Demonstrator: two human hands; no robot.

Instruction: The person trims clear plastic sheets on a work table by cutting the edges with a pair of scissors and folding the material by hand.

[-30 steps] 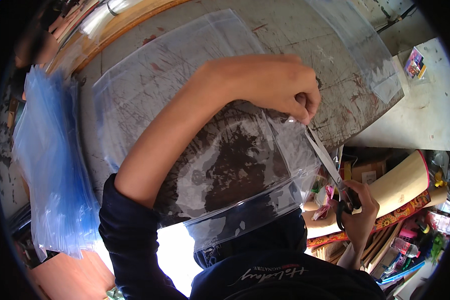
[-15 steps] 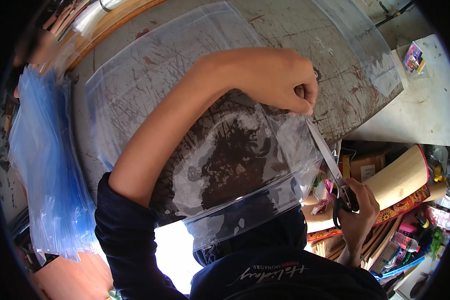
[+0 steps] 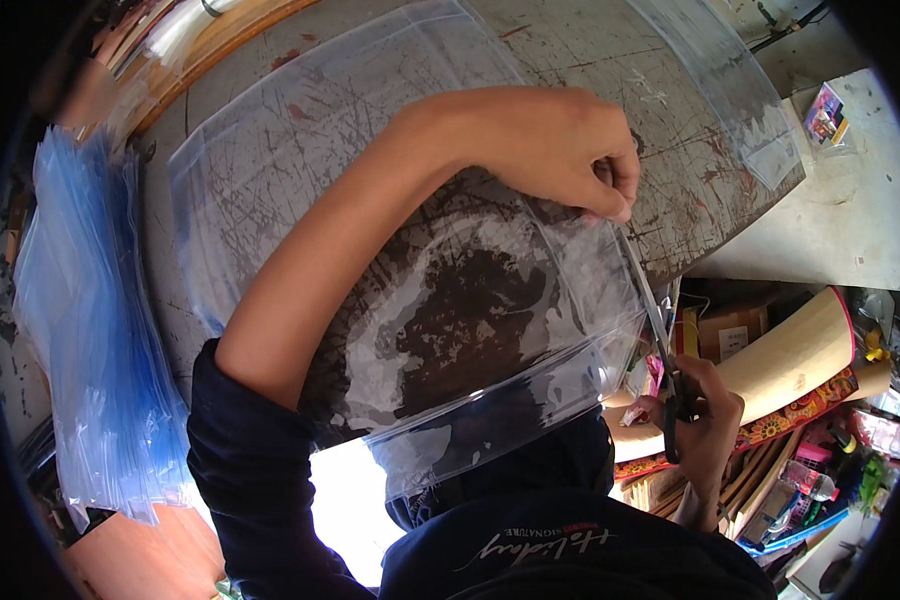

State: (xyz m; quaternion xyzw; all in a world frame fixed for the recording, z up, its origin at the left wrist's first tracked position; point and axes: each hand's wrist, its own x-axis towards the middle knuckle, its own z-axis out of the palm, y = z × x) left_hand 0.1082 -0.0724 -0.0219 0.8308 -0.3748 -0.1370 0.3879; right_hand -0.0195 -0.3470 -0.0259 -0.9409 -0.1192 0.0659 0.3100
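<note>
Left hand (image 3: 560, 150) is pinching the far right edge of a clear plastic bag (image 3: 370, 260), fingers closed together on the film. Right hand (image 3: 705, 420) is gripping the handles of scissors (image 3: 655, 320), fingers clamped through the loops; whether the blades are parted or closed is too thin to tell. Scissors' long axis is running up and slightly left from the right hand toward the left hand's fingertips, blade tip almost touching where the left hand is pinching. So the right hand is sitting at the near end of the bag's right edge, the left hand at the far end, and the blade is lying along that edge between them.

Bag is lying flat across the scratched worktable (image 3: 690, 170), its near edge hanging over toward the person's body. It is looking empty. Another clear sheet (image 3: 730, 90) is lying at the table's far right. A stack of blue-tinted plastic bags (image 3: 90, 330) is piling up at the far left. Below the table on the right, a cluttered heap of rolls and boxes (image 3: 800, 380) is showing.
</note>
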